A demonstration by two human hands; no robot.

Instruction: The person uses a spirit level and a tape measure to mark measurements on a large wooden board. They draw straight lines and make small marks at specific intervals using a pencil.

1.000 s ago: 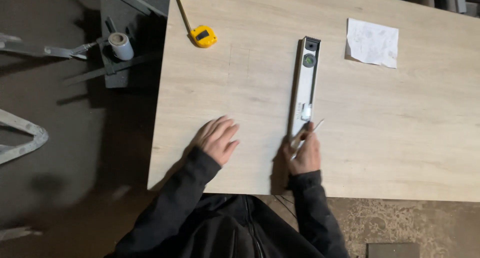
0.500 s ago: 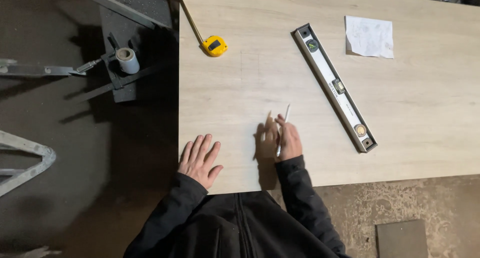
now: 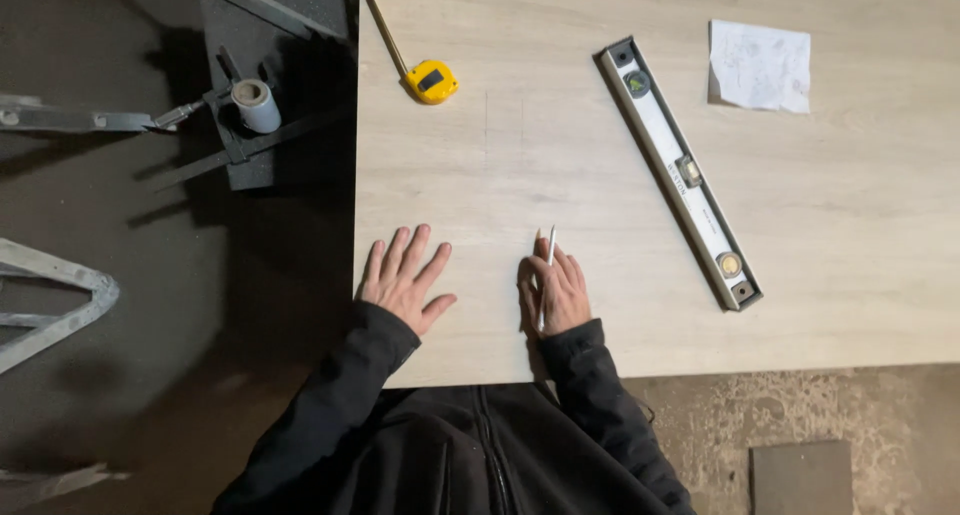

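Your right hand (image 3: 556, 293) grips a thin white pencil (image 3: 546, 275), likely light and stiff; pinch it mid-shaft. Your left hand (image 3: 402, 280) lies flat, fingers spread, on the desk (image 3: 600, 195).

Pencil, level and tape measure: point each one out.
pencil (image 3: 546, 275), head view, mid shaft above the right hand.
level (image 3: 678, 170), head view, middle of its body.
tape measure (image 3: 431, 81), head view, yellow case.
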